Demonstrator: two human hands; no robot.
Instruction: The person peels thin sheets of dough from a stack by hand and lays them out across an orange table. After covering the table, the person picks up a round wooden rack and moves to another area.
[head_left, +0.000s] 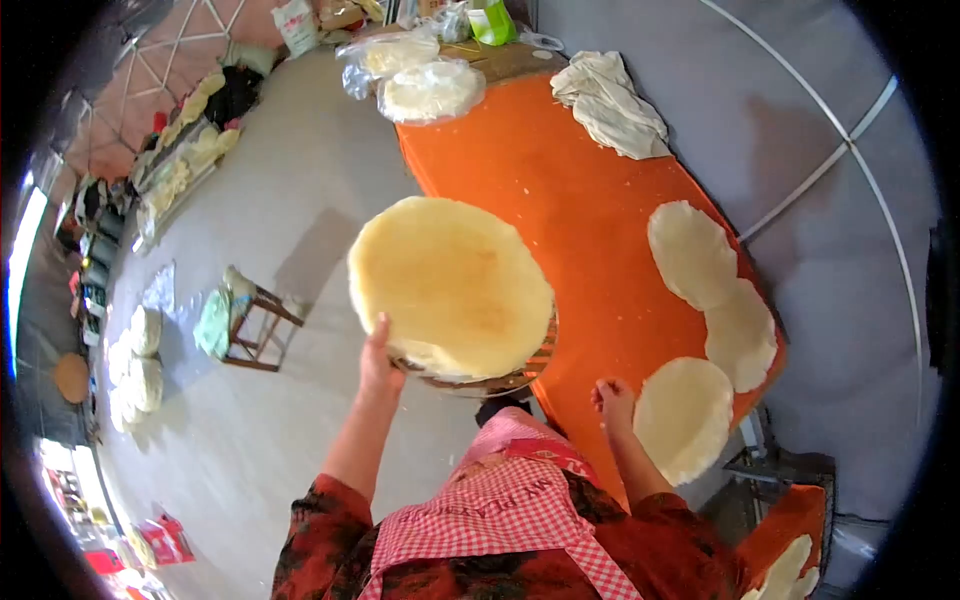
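My left hand [380,366] grips the near-left edge of a large round flatbread [450,280], thumb laid over its top. The sheet is pale yellow with light brown patches, and a round brown slatted base [540,358] shows under its lower right rim. My right hand [613,402] is closed, fingers curled in with nothing showing in them, over the orange table [590,300]. Just right of it lies another pale flatbread [686,420] at the table edge. Two more, an upper flatbread [692,254] and a lower flatbread [741,335], overlap farther along that edge.
Plastic-wrapped flatbreads [430,92] and a crumpled cream cloth [611,103] lie at the table's far end. A wooden stool [262,325] with a green bag stands on the grey floor at left, near white bundles [138,370]. More dough sheets [788,572] lie at lower right.
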